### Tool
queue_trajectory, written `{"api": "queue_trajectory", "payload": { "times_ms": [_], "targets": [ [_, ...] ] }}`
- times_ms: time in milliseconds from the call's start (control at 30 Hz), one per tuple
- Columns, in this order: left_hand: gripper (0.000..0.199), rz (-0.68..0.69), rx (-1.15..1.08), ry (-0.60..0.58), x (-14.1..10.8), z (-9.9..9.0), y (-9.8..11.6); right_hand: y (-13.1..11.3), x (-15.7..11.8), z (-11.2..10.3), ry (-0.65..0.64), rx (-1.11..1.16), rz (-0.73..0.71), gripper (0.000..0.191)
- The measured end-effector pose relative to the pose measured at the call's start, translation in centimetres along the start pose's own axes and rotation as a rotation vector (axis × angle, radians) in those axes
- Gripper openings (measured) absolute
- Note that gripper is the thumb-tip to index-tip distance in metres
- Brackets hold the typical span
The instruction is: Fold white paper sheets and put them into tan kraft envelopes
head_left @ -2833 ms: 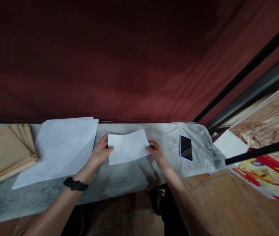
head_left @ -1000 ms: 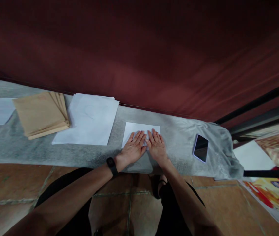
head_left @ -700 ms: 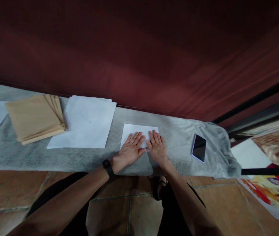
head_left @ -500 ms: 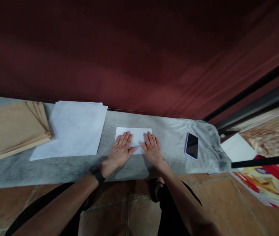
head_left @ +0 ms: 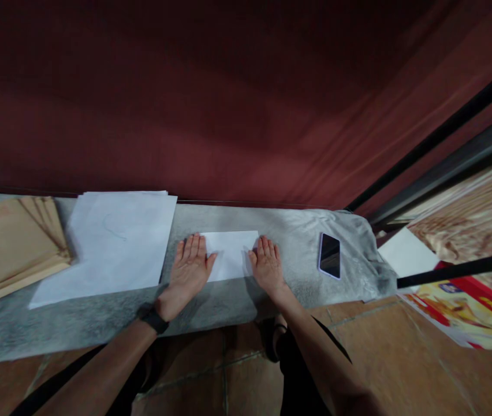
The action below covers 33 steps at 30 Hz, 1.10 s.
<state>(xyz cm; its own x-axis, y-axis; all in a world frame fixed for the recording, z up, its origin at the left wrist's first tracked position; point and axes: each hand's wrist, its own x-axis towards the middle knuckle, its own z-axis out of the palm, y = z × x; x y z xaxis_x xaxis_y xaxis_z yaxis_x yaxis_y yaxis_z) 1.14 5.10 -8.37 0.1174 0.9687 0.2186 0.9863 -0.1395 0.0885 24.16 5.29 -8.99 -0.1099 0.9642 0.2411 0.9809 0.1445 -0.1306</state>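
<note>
A small white sheet of paper (head_left: 230, 254), seemingly folded, lies flat on the grey cloth-covered bench (head_left: 211, 300). My left hand (head_left: 192, 263) rests palm down over its left edge, fingers extended and thumb stretched onto the paper. At the right edge my right hand (head_left: 267, 263) also lies flat, its thumb over the paper and its fingers pointing away from me. Neither hand grips anything. Between the two thumbs the middle of the sheet shows.
Left of my hands lie large white sheets (head_left: 116, 242), and beyond them a stack of brown envelopes (head_left: 7, 242). A phone (head_left: 330, 255) sits to the right on the cloth. Black bars (head_left: 458, 268) and a colourful printed box (head_left: 462, 312) are at far right. A dark red wall (head_left: 228, 115) stands behind.
My left hand has slid left across the paper to its left edge. My right hand has shifted slightly to the right edge. The camera view has turned a little.
</note>
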Motion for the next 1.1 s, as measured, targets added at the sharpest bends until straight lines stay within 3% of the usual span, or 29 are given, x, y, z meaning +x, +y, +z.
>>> {"api": "queue_trajectory", "payload": {
  "times_ms": [167,367,867,1100],
  "targets": [
    [0.064,0.129,-0.083,0.021,0.4,0.1,2.5,-1.9,1.1,-0.2,-0.011,0.115,-0.094,0.055],
    [0.059,0.178,-0.064,-0.068,1.0,1.0,4.6,-4.7,1.5,0.3,-0.066,0.188,-0.219,0.05],
    [0.06,0.169,-0.073,-0.057,1.4,0.5,3.4,-3.8,2.8,0.9,-0.02,0.093,-0.176,0.051],
    [0.064,0.142,-0.071,-0.053,1.2,0.6,1.8,-2.5,2.5,0.8,-0.053,0.075,-0.124,0.054]
  ]
}}
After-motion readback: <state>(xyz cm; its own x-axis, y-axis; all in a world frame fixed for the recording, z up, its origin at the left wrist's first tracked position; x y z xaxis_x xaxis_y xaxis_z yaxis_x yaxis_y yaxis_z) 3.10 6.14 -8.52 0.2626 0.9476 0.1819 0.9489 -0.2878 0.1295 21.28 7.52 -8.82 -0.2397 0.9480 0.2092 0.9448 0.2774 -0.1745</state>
